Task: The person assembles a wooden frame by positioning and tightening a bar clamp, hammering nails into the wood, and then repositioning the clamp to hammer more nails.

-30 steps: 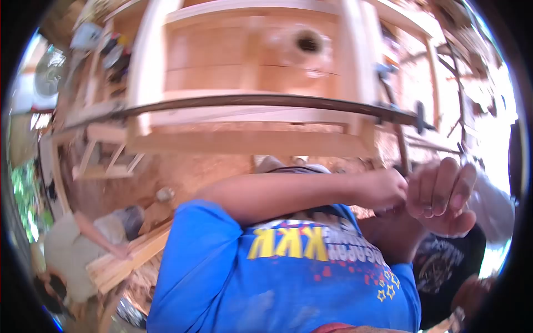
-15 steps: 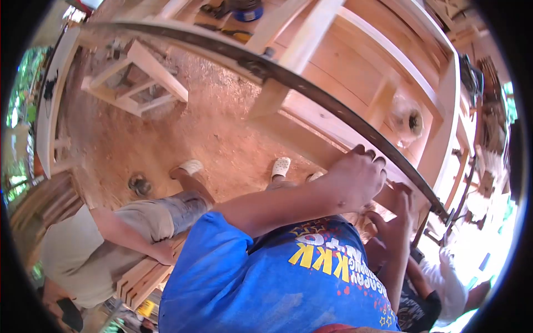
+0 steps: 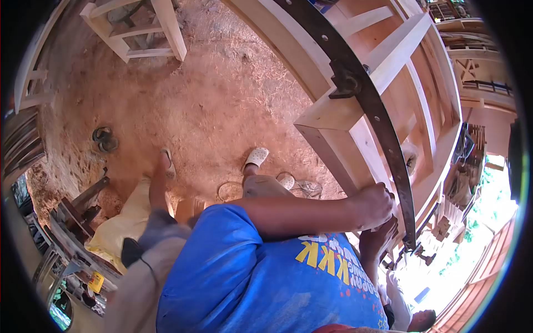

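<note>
My left hand (image 3: 373,206) is closed in a fist beside the end of a pale wooden frame (image 3: 327,145). What it grips is hidden. Just below it my right hand (image 3: 380,235) has its fingers drawn together, close under the left fist; anything in them is covered. A long dark metal bar clamp (image 3: 382,114) with holes along it runs over the frame and passes right of both hands. Its sliding jaw (image 3: 345,83) sits against the frame's wooden corner.
A small wooden frame (image 3: 147,30) stands on the dirt floor (image 3: 205,105) at upper left. Another person's foot in a white clog (image 3: 257,157) is ahead of me. At lower left are a person's blurred clothing and a yellow sack (image 3: 119,222). Wooden pieces are stacked at right.
My view has turned, so the frame and clamp appear steeper. My hands have come together, and my right hand's spread thumb and fingers have drawn in. The person at left appears lower.
</note>
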Demonstrator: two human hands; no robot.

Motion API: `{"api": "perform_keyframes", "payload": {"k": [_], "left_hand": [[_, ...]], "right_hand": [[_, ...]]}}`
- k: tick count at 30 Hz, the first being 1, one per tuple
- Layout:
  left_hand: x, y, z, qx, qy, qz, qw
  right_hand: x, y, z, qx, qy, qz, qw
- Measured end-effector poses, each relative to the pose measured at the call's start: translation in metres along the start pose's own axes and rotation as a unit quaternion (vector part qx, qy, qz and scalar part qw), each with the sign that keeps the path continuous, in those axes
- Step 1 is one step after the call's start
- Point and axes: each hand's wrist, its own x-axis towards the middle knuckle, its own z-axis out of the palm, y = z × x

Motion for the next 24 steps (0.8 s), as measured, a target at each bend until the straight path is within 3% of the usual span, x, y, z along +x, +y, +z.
{"api": "perform_keyframes", "payload": {"k": [17, 24], "left_hand": [[-0.001, -0.005, 0.003, 0.005, 0.043, 0.0, 0.999], [0.003, 0.001, 0.002, -0.025, 0.03, -0.06, 0.997]], "right_hand": [[0.002, -0.008, -0.002, 0.029, 0.07, -0.015, 0.997], [-0.002, -0.001, -0.009, 0.081, 0.06, -0.003, 0.995]]}}
